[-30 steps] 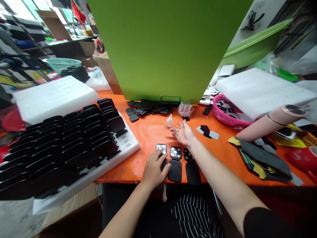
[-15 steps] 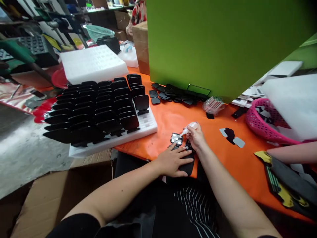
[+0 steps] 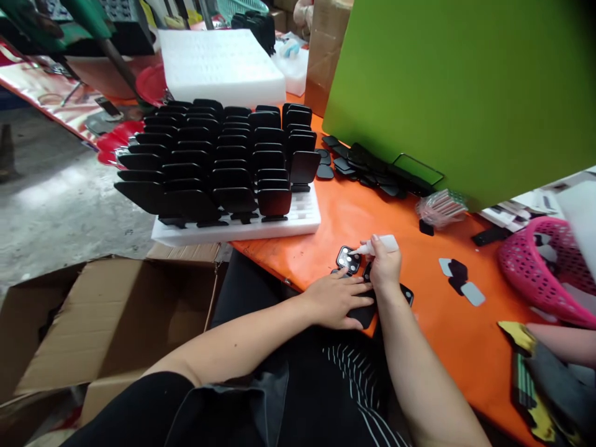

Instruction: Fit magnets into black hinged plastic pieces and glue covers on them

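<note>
My right hand [image 3: 386,268] is closed around a small white squeeze bottle [image 3: 382,244]. The bottle's nozzle points left at a black square piece [image 3: 349,259] with pale dots, which lies on the orange table [image 3: 335,217]. My left hand [image 3: 336,301] rests flat, fingers spread, on black flat pieces [image 3: 364,315] at the table's front edge. Another black piece [image 3: 406,294] shows just right of my right wrist.
A white foam tray [image 3: 242,230] with several upright black pieces stands to the left. A green board [image 3: 456,93] rises behind, with loose black parts [image 3: 367,167] at its foot. A pink basket [image 3: 540,273] sits right, an open cardboard box [image 3: 93,323] on the floor left.
My right hand picked up the white bottle from the table and brought its nozzle to the dotted black piece. The view swung left and down. My left hand stayed on the black pieces.
</note>
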